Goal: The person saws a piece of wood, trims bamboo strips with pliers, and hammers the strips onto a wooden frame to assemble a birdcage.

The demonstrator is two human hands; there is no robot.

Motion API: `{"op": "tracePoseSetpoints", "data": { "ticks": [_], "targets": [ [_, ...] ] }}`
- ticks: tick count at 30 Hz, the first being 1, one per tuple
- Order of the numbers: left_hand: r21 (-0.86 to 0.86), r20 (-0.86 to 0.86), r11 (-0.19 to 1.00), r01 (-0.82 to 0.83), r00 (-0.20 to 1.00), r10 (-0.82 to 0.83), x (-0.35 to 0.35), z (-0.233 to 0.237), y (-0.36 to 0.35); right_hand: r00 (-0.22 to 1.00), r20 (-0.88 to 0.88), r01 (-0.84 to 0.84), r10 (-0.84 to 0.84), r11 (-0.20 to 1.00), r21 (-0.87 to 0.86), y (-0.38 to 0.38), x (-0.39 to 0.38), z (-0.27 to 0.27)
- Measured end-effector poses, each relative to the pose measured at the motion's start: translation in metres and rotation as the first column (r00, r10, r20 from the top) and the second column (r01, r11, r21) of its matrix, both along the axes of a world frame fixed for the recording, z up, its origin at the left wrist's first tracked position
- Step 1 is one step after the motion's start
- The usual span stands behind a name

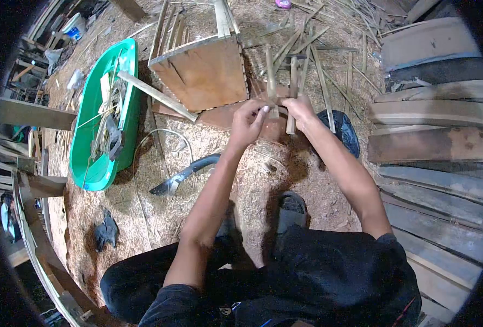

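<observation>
My left hand (248, 121) and my right hand (300, 110) meet in front of me, both closed around a small bundle of split bamboo strips (283, 76). The strips stand nearly upright and fan out away from me above my fingers. My left hand pinches one strip near its lower end; my right hand grips another beside it. A wooden box (203, 71) with slats sticking out of it sits just beyond my left hand.
A green plastic tub (97, 158) of scraps lies to the left. A curved knife (181, 177) rests on the sawdust floor near my left forearm. Stacked planks (432, 141) line the right. Loose bamboo strips (334, 38) litter the far ground. A dark bag (344, 131) lies under my right arm.
</observation>
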State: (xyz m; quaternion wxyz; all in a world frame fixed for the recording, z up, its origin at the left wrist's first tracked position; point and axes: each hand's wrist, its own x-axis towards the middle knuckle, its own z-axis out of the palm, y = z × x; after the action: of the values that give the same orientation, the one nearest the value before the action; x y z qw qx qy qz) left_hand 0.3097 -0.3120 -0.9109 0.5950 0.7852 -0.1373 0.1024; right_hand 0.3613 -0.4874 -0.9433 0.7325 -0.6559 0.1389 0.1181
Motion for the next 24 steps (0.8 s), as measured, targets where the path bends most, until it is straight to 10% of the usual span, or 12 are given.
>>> {"op": "tracePoseSetpoints", "data": {
  "ticks": [8, 12, 16, 20, 24],
  "targets": [
    [0.046, 0.551, 0.977, -0.206, 0.821, 0.148, 0.081, 0.175, 0.057, 0.989, 0.064, 0.132, -0.134, 0.991, 0.027, -0.02, 0.016, 0.142],
    [0.485, 0.386, 0.846, -0.224, 0.922, 0.022, 0.163, 0.168, 0.108, 0.981, 0.185, -0.082, 0.052, 0.984, 0.158, -0.012, 0.066, 0.207],
    [0.613, -0.209, 0.779, 0.132, 0.978, -0.001, 0.156, 0.163, 0.118, 0.973, 0.198, -0.136, 0.116, 0.986, 0.092, 0.031, 0.097, 0.251],
    [-0.255, -0.443, 0.959, 0.125, 0.866, -0.231, 0.143, 0.159, 0.111, 0.963, 0.108, -0.247, 0.246, 0.969, 0.003, 0.072, 0.126, 0.246],
    [-0.228, -0.398, 0.966, 0.118, 0.895, -0.203, 0.126, 0.169, 0.116, 0.951, 0.132, -0.273, 0.281, 0.959, -0.071, 0.097, 0.106, 0.238]
  ]
}}
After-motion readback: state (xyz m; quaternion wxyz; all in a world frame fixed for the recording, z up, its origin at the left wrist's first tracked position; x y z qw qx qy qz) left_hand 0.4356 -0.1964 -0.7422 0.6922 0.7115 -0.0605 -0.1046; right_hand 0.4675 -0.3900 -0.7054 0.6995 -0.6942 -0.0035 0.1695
